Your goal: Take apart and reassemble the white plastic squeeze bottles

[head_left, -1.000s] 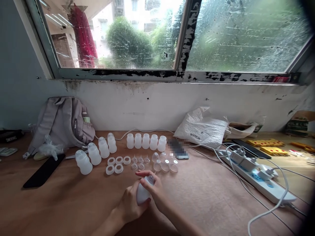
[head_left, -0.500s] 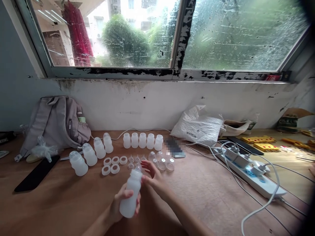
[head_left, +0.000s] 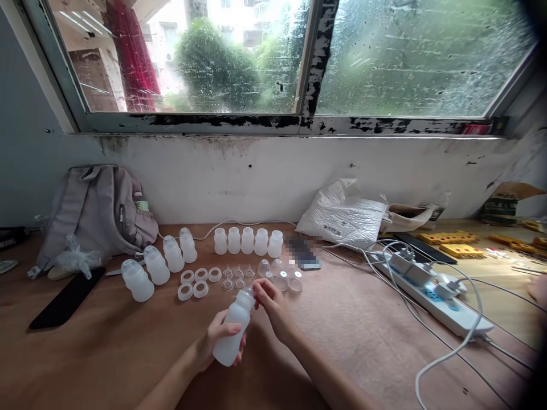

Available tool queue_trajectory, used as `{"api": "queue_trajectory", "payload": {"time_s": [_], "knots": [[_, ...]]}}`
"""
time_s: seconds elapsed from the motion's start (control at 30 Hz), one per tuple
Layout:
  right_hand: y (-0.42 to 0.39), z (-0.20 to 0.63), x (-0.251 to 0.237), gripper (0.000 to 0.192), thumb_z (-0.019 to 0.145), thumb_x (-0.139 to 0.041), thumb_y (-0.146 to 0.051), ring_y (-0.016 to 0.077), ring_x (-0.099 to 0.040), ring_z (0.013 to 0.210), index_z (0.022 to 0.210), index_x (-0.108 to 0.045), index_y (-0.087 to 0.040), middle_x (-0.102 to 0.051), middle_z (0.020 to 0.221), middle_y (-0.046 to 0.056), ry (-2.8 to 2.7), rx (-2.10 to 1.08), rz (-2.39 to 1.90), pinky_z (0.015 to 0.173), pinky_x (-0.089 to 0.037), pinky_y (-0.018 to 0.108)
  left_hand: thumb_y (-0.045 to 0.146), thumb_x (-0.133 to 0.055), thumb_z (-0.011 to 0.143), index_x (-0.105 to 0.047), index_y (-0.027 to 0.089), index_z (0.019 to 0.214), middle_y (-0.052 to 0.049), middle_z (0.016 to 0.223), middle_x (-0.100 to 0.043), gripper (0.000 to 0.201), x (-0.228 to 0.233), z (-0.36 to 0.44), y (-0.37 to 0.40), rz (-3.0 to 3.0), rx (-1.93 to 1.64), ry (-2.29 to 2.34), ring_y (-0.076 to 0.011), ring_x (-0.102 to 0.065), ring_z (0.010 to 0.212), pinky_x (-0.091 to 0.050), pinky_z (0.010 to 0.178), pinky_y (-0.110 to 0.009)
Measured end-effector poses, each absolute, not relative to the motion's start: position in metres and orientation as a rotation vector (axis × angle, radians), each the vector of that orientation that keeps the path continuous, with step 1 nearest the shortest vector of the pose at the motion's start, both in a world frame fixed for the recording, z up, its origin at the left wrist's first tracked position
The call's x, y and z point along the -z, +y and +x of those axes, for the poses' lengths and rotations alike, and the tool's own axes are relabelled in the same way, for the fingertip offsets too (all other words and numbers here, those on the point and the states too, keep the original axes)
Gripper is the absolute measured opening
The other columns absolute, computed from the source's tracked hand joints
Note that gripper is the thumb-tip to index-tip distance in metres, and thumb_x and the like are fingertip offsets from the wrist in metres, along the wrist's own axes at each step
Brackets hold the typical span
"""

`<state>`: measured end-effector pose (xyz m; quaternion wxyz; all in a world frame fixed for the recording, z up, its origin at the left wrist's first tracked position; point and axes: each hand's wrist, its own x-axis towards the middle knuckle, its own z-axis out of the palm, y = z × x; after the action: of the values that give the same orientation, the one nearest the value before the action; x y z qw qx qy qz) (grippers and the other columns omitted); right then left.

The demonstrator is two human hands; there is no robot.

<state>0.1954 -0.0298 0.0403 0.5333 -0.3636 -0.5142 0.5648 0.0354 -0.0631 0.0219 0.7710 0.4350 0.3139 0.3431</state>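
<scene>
Just above the wooden table (head_left: 128, 353), near its front edge, the left hand (head_left: 216, 341) curls around a white translucent bottle (head_left: 233, 327), fingers wrapped over its lower body and thumb across the front, tilting it so the neck leans up and to the right. Right hand (head_left: 273, 302) is at that neck now, fingertips pinched on the mouth of the bottle; whether a small part sits between them, I can't tell. Looks like light, empty plastic, a bit squeezable and smooth, so the sure grip is around the wide belly, with only gentle pressure at the narrow top. Behind the hands lie white rings (head_left: 194, 283), small clear nipples (head_left: 237, 279) and clear domed caps (head_left: 282, 279), then a row of five open bottles (head_left: 248, 241). Four capped bottles (head_left: 156, 265) run diagonally to the left, toward a grey backpack (head_left: 96, 213). Off to the right, a power strip (head_left: 444, 310) with tangled cables.
</scene>
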Motion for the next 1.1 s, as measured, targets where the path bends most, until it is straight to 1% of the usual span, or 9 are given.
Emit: {"api": "queue_trajectory", "payload": {"time_s": [0.1,0.2,0.4,0.63,0.7,0.8,0.93,1.0,1.1], "knots": [[-0.024,0.199,-0.035,0.025,0.072,-0.059,-0.041,0.0082,-0.041,0.048,0.068,-0.051,-0.018,-0.045,0.056,-0.005,-1.133,-1.386,-0.878,0.047,-0.035,0.022,0.039,-0.051,0.073,-0.042,0.013,0.105,-0.002,0.064,-0.055,0.042,-0.022,0.036,-0.063,0.977,-0.647,0.695,-0.0115,-0.053,0.044,-0.040,0.038,-0.021],[-0.016,0.207,-0.034,0.023,0.070,-0.061,-0.039,0.0078,-0.040,0.048,0.070,-0.054,-0.018,-0.045,0.055,-0.005,-1.019,-1.369,-0.848,0.046,-0.034,0.022,0.049,-0.043,0.077,-0.043,0.014,0.103,-0.004,0.067,-0.056,0.044,-0.024,0.038,-0.064,1.019,-0.593,0.690,-0.0124,-0.053,0.046,-0.039,0.039,-0.022],[-0.008,0.218,-0.031,0.023,0.068,-0.063,-0.040,0.0096,-0.042,0.049,0.076,-0.057,-0.019,-0.046,0.058,-0.003,-0.953,-1.217,-0.889,0.046,-0.035,0.024,0.045,-0.055,0.071,-0.052,0.014,0.089,-0.003,0.078,-0.054,0.036,-0.033,0.034,-0.058,1.368,-1.018,0.927,-0.0161,-0.052,0.074,-0.041,0.063,-0.025],[-0.010,0.211,-0.022,0.024,0.070,-0.060,-0.041,0.0089,-0.042,0.047,0.074,-0.055,-0.018,-0.045,0.055,-0.004,-1.111,-1.210,-0.931,0.045,-0.035,0.022,0.033,-0.058,0.069,-0.042,0.019,0.110,-0.007,0.102,-0.054,0.047,-0.035,0.005,-0.041,1.908,-1.187,1.251,-0.0207,-0.052,0.092,-0.041,0.084,-0.034],[-0.010,0.210,-0.020,0.024,0.070,-0.060,-0.041,0.0086,-0.042,0.046,0.073,-0.055,-0.018,-0.045,0.054,-0.004,-1.140,-1.250,-0.918,0.044,-0.035,0.022,0.032,-0.057,0.069,-0.040,0.021,0.113,-0.007,0.108,-0.052,0.048,-0.039,-0.004,-0.036,1.986,-1.203,1.341,-0.0209,-0.051,0.095,-0.042,0.084,-0.034],[-0.009,0.209,-0.016,0.025,0.069,-0.060,-0.043,0.0085,-0.042,0.046,0.072,-0.055,-0.018,-0.045,0.053,-0.005,-1.184,-1.325,-0.901,0.044,-0.035,0.021,0.031,-0.058,0.068,-0.044,0.023,0.111,-0.007,0.111,-0.050,0.046,-0.053,-0.017,-0.020,2.172,-1.148,1.428,-0.0224,-0.049,0.099,-0.042,0.084,-0.035],[-0.009,0.206,-0.008,0.027,0.070,-0.058,-0.045,0.0077,-0.039,0.041,0.070,-0.054,-0.018,-0.043,0.049,-0.006,-1.339,-1.350,-0.951,0.041,-0.032,0.020,0.031,-0.058,0.069,-0.036,0.023,0.120,-0.005,0.109,-0.050,0.056,-0.079,-0.030,0.016,2.305,-1.066,1.538,-0.0193,-0.052,0.091,-0.044,0.079,-0.032],[-0.009,0.205,-0.007,0.026,0.071,-0.057,-0.044,0.0082,-0.039,0.042,0.069,-0.054,-0.018,-0.044,0.050,-0.006,-1.463,-1.258,-0.994,0.040,-0.032,0.020,0.029,-0.057,0.070,-0.038,0.024,0.118,-0.004,0.108,-0.050,0.052,-0.088,-0.034,0.037,2.359,-1.000,1.604,-0.0187,-0.052,0.092,-0.043,0.080,-0.031],[-0.012,0.206,-0.010,0.023,0.072,-0.056,-0.041,0.0104,-0.045,0.054,0.068,-0.057,-0.019,-0.050,0.063,-0.002,-1.668,-1.027,-1.019,0.048,-0.037,0.022,0.026,-0.058,0.068,-0.042,0.022,0.111,-0.004,0.107,-0.051,0.047,-0.092,-0.033,0.062,2.375,-0.874,1.798,-0.0201,-0.052,0.094,-0.042,0.082,-0.031]]}}
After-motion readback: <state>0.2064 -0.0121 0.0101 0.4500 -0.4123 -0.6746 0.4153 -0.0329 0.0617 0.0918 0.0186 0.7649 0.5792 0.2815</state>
